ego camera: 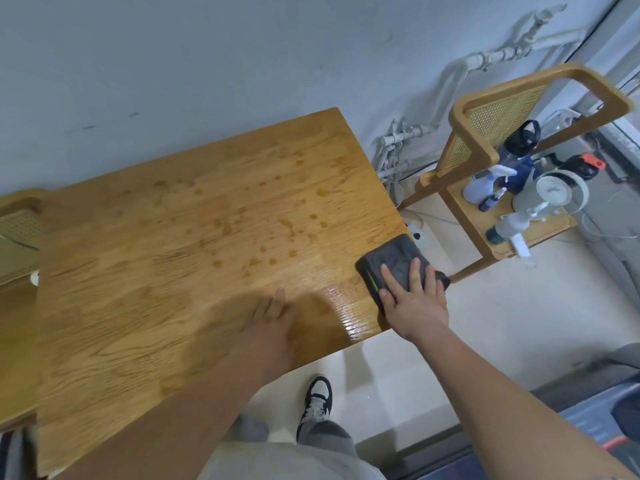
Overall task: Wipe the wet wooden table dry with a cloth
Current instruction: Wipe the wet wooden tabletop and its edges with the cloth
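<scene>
Head view: dark folded cloth [391, 261] sits at the near right corner of the wooden table [138, 306], and its right part seems to hang past the table's right edge. The right hand [415, 303] lies flat on the cloth, fingers straight and spread, pressing down. The left hand [273, 320] is blurred, with fingers straight and together, low over the table near the front edge; cannot tell if it touches. Water drops [242, 209] dot the middle and far half of the table, and there is a wet shine [346, 306] just left of the cloth. Wiping looks barely begun.

Risks:
- The cloth is half off the corner, so a push to the right or toward the body could slide it off onto the floor [433, 358].
- A flat palm with no grip means the cloth may bunch or skid on the wet wood and only smear the water.
- A fast sweep could push drops over the front edge toward the shoe [317, 400].
- The left hand lies in the sweep path and may get bumped.

Room:
- The whole table is open to the left and away from the body, with nothing standing on it.
- The far edge meets the wall [207, 64], so strokes stop there.
- A chair [485, 98] with spray bottles [485, 188] stands to the right, apart from the table, with a gap between.
- Another chair [17, 230] sits at the left end.
</scene>
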Motion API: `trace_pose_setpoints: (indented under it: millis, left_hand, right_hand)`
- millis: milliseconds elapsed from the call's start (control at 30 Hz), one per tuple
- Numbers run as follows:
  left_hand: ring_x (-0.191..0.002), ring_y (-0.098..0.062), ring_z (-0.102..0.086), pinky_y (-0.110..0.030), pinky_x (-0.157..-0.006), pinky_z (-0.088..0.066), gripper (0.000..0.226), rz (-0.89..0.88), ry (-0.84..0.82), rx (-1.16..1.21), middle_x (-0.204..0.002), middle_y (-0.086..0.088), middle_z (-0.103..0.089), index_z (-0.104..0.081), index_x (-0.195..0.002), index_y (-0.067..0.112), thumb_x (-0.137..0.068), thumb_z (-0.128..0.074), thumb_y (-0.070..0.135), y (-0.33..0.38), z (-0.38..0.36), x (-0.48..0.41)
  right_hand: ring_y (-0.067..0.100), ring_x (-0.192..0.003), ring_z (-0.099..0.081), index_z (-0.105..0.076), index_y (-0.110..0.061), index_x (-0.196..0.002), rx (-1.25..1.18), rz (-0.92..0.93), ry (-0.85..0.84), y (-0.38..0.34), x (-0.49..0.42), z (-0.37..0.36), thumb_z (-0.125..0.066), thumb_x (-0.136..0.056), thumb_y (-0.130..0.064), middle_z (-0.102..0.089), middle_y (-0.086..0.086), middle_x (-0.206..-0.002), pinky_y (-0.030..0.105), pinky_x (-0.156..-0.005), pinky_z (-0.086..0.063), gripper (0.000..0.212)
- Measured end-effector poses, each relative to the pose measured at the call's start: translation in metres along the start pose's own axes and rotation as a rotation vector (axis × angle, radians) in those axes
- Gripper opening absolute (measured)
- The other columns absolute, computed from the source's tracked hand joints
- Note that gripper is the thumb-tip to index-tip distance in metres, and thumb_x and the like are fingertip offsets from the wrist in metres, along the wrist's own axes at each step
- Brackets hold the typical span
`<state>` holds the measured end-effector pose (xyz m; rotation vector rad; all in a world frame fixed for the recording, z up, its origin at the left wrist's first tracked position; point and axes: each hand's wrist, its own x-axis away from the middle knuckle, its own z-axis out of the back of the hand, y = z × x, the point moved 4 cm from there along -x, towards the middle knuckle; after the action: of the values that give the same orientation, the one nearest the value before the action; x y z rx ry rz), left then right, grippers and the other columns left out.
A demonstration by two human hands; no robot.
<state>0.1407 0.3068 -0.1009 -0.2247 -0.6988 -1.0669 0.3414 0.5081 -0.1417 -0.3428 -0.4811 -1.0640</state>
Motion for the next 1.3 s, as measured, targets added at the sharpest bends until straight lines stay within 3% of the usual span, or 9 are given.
trace_pose_setpoints:
  millis: [233,333,467,600,700,833,967,1200,1300]
  left_hand:
    - [-0.157,-0.020,0.011,-0.039,-0.127,-0.003,0.072,-0.008,0.026,0.070,-0.170,0.001,0.018,-0.007,-0.163,0.030,-0.104,-0.047,0.037,-0.014,-0.013,0.003]
    - [-0.158,-0.021,-0.001,-0.037,-0.127,-0.012,0.070,0.014,0.068,0.143,-0.171,0.003,0.010,-0.012,-0.163,0.029,-0.103,-0.048,0.036,-0.029,-0.016,0.008]
    - [-0.152,-0.023,-0.023,-0.039,-0.120,-0.030,0.063,0.068,0.172,0.229,-0.171,0.001,-0.014,-0.030,-0.158,0.026,-0.099,-0.049,0.032,-0.057,-0.013,0.014]
    - [-0.152,-0.027,-0.025,-0.040,-0.121,-0.026,0.064,0.062,0.219,0.233,-0.169,-0.001,-0.022,-0.031,-0.158,0.027,-0.098,-0.053,0.025,-0.086,-0.007,0.024]
    - [-0.151,-0.028,-0.026,-0.040,-0.123,-0.024,0.065,0.059,0.215,0.228,-0.168,-0.001,-0.023,-0.031,-0.158,0.028,-0.097,-0.053,0.022,-0.112,-0.009,0.030]
    - [-0.146,-0.029,-0.035,-0.040,-0.119,-0.033,0.065,0.052,0.236,0.277,-0.163,-0.001,-0.034,-0.036,-0.156,0.028,-0.094,-0.053,0.019,-0.149,-0.010,0.050]
    - [-0.139,-0.027,-0.044,-0.039,-0.114,-0.039,0.058,0.101,0.238,0.290,-0.155,0.000,-0.044,-0.045,-0.151,0.026,-0.094,-0.053,0.023,-0.206,-0.020,0.080]
    - [-0.129,-0.019,-0.050,-0.036,-0.103,-0.049,0.050,0.276,0.266,0.304,-0.145,0.005,-0.051,-0.050,-0.145,0.027,-0.095,-0.055,0.023,-0.308,-0.034,0.134]
    - [-0.124,-0.021,-0.053,-0.038,-0.098,-0.053,0.048,0.322,0.308,0.356,-0.139,0.003,-0.057,-0.055,-0.140,0.025,-0.092,-0.059,0.020,-0.337,-0.038,0.151]
  right_hand:
    - [0.041,-0.158,0.017,-0.001,-0.048,-0.164,-0.156,-0.074,0.055,-0.035,0.012,-0.023,-0.019,-0.107,-0.060,0.014,0.015,-0.174,0.059,-0.127,0.008,0.061]
    - [0.050,-0.157,-0.011,-0.037,-0.039,-0.160,-0.233,0.090,0.196,-0.093,0.055,-0.056,-0.044,-0.103,-0.054,-0.017,0.024,-0.171,0.067,-0.123,-0.012,0.059]
    - [0.049,-0.156,-0.020,-0.045,-0.041,-0.156,-0.180,0.375,0.164,-0.159,0.102,-0.097,-0.047,-0.101,-0.056,-0.026,0.022,-0.169,0.066,-0.121,-0.018,0.057]
    - [0.040,-0.160,0.003,-0.025,-0.053,-0.160,0.020,0.529,0.085,-0.148,0.073,-0.086,-0.023,-0.105,-0.061,0.001,0.012,-0.174,0.057,-0.125,0.001,0.056]
    - [0.033,-0.152,0.036,0.014,-0.057,-0.157,0.044,0.280,-0.041,-0.126,0.032,-0.051,-0.007,-0.105,-0.063,0.037,0.006,-0.166,0.054,-0.125,0.017,0.057]
    - [0.037,-0.155,0.029,0.017,-0.050,-0.160,-0.094,-0.058,-0.054,-0.145,0.020,-0.034,-0.008,-0.103,-0.067,0.032,0.011,-0.169,0.058,-0.126,0.011,0.064]
    - [0.043,-0.153,0.031,0.022,-0.042,-0.161,-0.206,-0.170,-0.008,-0.222,0.055,-0.064,-0.008,-0.100,-0.072,0.034,0.018,-0.167,0.061,-0.123,0.017,0.074]
    - [0.046,-0.143,0.047,0.038,-0.036,-0.153,-0.106,0.177,-0.114,-0.400,0.145,-0.132,-0.008,-0.101,-0.071,0.052,0.022,-0.154,0.064,-0.115,0.029,0.078]
    - [0.050,-0.149,0.035,0.017,-0.037,-0.163,-0.011,0.403,-0.180,-0.453,0.177,-0.153,-0.011,-0.101,-0.068,0.036,0.026,-0.164,0.071,-0.118,0.019,0.074]
